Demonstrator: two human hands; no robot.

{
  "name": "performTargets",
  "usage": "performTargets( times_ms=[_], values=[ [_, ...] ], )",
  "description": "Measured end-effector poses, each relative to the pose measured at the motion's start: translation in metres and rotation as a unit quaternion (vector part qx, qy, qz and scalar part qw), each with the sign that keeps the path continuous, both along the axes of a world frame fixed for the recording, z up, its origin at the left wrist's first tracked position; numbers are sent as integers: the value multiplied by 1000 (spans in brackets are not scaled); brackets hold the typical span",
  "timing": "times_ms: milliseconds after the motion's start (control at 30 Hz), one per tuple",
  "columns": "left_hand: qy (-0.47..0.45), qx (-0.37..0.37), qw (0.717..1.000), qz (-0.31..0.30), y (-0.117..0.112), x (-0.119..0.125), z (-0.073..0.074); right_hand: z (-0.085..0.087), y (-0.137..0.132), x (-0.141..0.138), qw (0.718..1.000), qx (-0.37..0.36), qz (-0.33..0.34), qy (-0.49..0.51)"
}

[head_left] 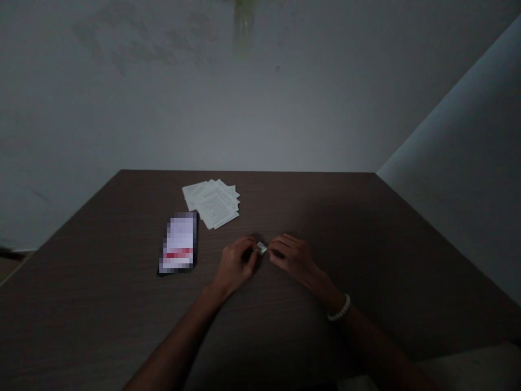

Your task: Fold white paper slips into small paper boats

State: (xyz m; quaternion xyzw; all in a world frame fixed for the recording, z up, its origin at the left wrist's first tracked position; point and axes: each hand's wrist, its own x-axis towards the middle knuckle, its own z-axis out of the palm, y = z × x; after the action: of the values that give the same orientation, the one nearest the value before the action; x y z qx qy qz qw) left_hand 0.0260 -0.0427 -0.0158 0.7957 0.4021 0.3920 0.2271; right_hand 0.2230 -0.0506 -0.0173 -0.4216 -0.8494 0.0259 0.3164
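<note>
Both my hands rest together on a dark brown wooden table (101, 304). My left hand (236, 264) and my right hand (292, 256) have their fingers curled, and both pinch one small pale folded scrap of paper (261, 248) between their fingertips. A white beaded bracelet (340, 309) circles my right wrist. The scrap is tiny, and the dim light hides its detail.
A loose pile of several white printed paper slips (212, 202) lies beyond my hands, toward the table's far edge. Left of my hands lies a dark phone (179, 244) with its screen lit. A grey wall (244, 108) rises behind the table.
</note>
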Motion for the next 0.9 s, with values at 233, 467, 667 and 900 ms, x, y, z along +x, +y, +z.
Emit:
performTargets(
  times_ms=[233,467,667,900],
  values=[
    [1,-33,999,6,-1,2,3,-4,1,-3,1000,15,12,-15],
    [-54,-84,995,26,2,3,4,0,-1,-3,1000,9,-3,-9],
    [-46,-77,995,40,2,4,2,-3,-1,-5,1000,1,-17,16],
    [-21,-26,998,44,1,7,1,-4,-1,-12,1000,4,-20,18]
  ],
)
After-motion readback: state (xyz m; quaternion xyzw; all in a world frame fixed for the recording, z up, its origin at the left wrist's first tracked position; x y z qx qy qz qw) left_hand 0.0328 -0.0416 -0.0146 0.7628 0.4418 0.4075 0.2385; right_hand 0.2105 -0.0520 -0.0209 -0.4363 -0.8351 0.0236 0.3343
